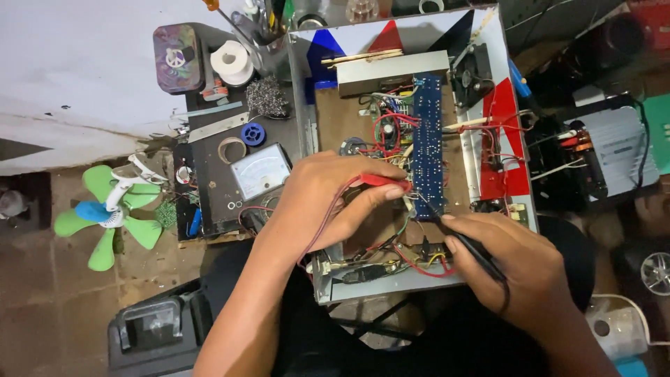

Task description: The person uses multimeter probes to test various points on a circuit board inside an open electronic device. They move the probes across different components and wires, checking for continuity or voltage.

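Observation:
An opened metal chassis (492,42) lies in front of me with a long blue circuit board (427,132) and tangled red, green and black wires inside. My left hand (328,202) holds a red test probe (382,183), its tip at the lower end of the blue board. My right hand (513,262) grips a black test probe (466,241), its tip touching the same lower end of the board from the right. Both probe leads run back over my hands.
An analogue meter (259,171) sits on a dark box left of the chassis, near solder reels (232,59), steel wool (266,96) and a patterned tin (177,57). A small green fan (112,213) lies on the floor at left. Another black device (593,157) stands at right.

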